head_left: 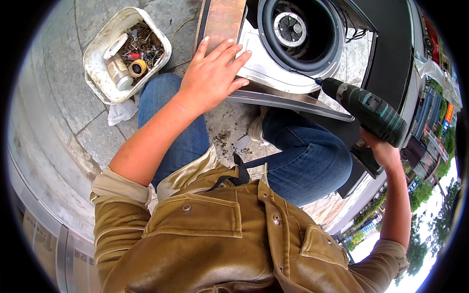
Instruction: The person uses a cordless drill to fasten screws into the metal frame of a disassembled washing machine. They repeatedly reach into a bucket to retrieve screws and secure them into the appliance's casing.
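My left hand (212,73) lies flat, fingers spread, on the corner of a silver metal housing (266,68) that has a round black fan opening (298,31). My right hand (383,151) grips the handle of a dark green cordless drill (369,110). The drill's thin bit (305,75) points left and touches the housing's lower edge by the round opening. I am crouched over it, with both knees in blue jeans below the housing.
A dirty white plastic tub (105,85) at the upper left holds tape rolls, screws and small parts. A crumpled white rag (121,111) lies beside it on grey paving stones (63,112). A dark panel (391,44) stands behind the housing.
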### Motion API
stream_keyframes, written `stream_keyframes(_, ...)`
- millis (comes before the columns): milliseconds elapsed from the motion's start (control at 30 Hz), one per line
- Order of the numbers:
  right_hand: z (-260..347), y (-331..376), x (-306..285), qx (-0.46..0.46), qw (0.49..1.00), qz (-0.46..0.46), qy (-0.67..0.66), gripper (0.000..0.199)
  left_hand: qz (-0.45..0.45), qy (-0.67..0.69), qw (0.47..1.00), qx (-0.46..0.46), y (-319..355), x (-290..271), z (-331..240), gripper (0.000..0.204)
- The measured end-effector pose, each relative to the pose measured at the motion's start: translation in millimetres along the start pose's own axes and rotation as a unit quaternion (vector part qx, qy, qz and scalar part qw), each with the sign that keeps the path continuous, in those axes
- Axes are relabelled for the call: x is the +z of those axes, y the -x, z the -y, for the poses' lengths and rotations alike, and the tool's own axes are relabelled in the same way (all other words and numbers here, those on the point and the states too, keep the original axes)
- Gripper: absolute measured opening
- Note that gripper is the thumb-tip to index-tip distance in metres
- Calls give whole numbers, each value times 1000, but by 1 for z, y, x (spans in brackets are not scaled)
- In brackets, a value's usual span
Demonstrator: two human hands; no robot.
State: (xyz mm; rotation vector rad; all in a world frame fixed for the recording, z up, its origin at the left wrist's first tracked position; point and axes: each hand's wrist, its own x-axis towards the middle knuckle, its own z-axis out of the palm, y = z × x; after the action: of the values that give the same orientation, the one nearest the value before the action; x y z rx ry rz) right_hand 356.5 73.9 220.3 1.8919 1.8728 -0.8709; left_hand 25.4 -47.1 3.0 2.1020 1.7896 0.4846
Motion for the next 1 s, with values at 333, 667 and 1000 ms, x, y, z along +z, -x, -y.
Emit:
stream_keyframes(333, 0, -4, -4, -11, 1000, 1, 15, 14, 2, 0, 1000, 0, 1, 1, -1, 57)
stream_keyframes(667, 12, -3, -5, -8, 1000, 3, -2, 14, 5, -3, 1000, -3, 1, -1, -1, 57)
stream_keyframes(1000, 10, -4, -6, -10, 1000, 5, 5, 13, 4, 1, 1000, -2, 1, 0, 1, 57)
